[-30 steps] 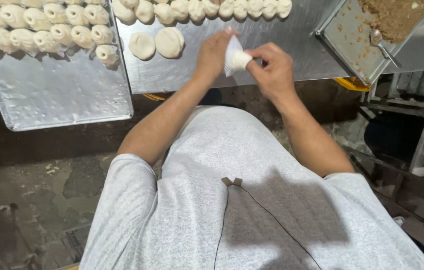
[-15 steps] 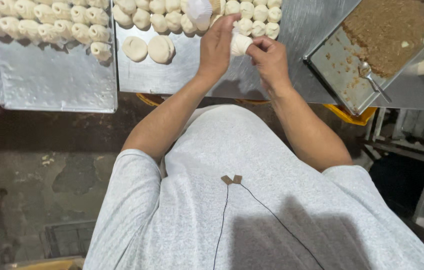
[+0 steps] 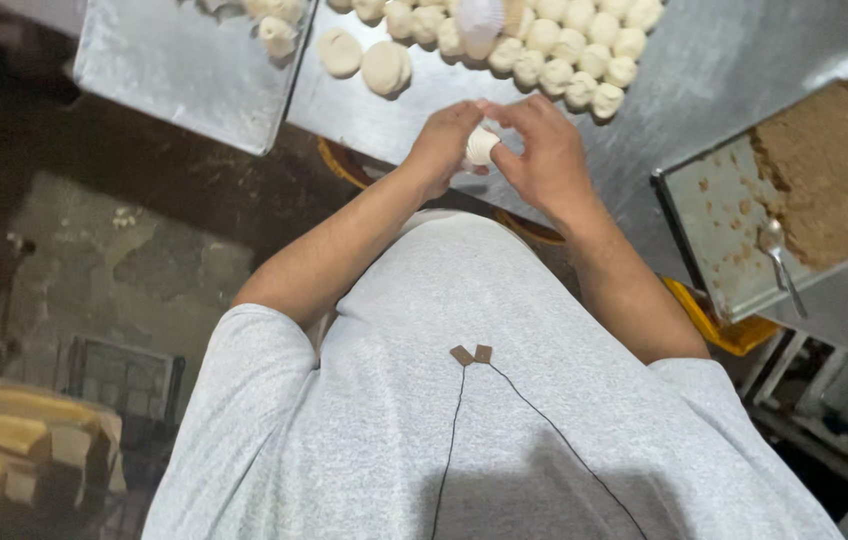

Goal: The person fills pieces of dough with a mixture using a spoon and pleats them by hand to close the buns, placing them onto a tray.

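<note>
A small white ball of dough [image 3: 481,147] is pinched between my two hands above the front edge of the steel table [image 3: 394,120]. My left hand [image 3: 441,142] cups it from the left. My right hand [image 3: 542,155] closes over it from the right, and most of the dough is hidden by the fingers. Just beyond the hands lie several shaped dough balls [image 3: 574,50] in rows, and two flat dough discs [image 3: 364,62] rest to the left.
A metal tray [image 3: 174,75] with dough pieces sits at the upper left. At right a steel pan [image 3: 719,230] holds brown filling [image 3: 829,170] and a spoon [image 3: 779,260]. A yellow tub [image 3: 719,320] shows below the table. Crates stand on the floor at lower left.
The view has tilted and shifted, so table and trays now sit higher and slanted. My hands stay together on the dough, which is now more enclosed and rounder.
</note>
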